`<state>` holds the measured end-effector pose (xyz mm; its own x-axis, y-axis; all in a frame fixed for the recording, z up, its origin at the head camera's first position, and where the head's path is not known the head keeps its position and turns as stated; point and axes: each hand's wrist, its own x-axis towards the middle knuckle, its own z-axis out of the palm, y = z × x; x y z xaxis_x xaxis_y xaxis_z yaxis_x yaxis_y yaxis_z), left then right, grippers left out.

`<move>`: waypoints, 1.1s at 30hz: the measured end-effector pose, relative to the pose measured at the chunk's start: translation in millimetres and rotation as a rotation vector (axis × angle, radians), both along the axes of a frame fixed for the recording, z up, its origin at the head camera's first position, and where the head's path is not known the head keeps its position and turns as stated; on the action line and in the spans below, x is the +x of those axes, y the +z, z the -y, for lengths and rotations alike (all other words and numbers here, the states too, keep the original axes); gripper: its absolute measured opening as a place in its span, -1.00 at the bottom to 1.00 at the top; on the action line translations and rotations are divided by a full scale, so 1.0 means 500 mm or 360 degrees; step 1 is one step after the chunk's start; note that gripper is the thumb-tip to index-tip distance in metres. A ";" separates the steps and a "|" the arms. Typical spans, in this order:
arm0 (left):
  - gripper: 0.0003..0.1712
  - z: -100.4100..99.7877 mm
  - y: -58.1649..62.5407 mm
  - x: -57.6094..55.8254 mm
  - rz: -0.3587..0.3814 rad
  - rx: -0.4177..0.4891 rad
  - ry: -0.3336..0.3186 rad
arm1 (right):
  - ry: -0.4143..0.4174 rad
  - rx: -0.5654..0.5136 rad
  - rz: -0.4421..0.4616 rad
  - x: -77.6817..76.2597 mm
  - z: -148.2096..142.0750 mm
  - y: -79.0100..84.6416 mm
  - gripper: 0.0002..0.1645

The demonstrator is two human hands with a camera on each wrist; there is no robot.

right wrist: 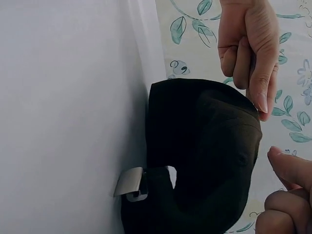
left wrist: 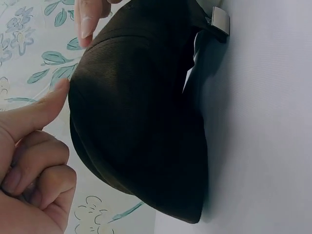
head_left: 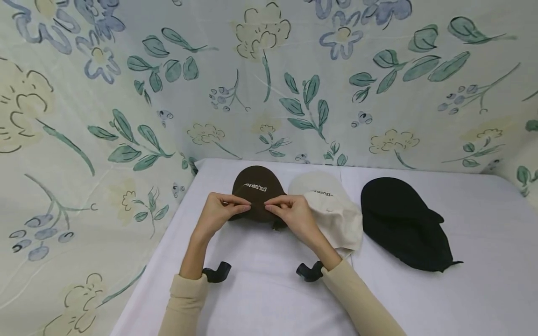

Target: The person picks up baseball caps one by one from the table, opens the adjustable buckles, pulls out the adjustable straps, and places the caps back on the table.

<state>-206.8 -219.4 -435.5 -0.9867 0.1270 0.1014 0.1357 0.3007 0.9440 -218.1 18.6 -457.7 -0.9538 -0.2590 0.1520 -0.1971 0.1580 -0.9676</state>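
A dark brown cap (head_left: 259,184) with light lettering rests on the white-covered table, its metal strap buckle (right wrist: 129,183) showing in the right wrist view. My left hand (head_left: 218,210) is at the left of its crown; thumb and index fingertips come together at the fabric and seem to pinch it, the other fingers curled. From the right, my right hand (head_left: 294,212) holds thumb and index close together by the crown. In the right wrist view a narrow gap separates the right thumb (right wrist: 285,163) from the cloth, so whether it grips any cannot be told.
A cream cap (head_left: 332,214) with dark lettering stands right beside the brown one, behind my right hand. Farther right lies a black cap (head_left: 399,224). Black curved wrist mounts (head_left: 218,272) stick out from both wrists. Floral fabric (head_left: 269,93) hangs behind and at the sides.
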 end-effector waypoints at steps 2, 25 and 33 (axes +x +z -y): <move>-0.90 -0.005 0.002 0.000 -0.0020 0.0002 -0.0007 | 0.0008 -0.0008 0.0015 0.005 -0.006 0.008 -0.81; -0.82 -0.119 0.042 -0.018 -0.0129 0.0148 -0.0179 | -0.0133 0.0257 -0.0091 0.021 -0.179 0.085 -0.71; -0.86 -0.188 0.039 -0.026 -0.0148 0.0131 -0.0270 | -0.0176 0.0374 -0.0101 0.025 -0.262 0.084 -0.66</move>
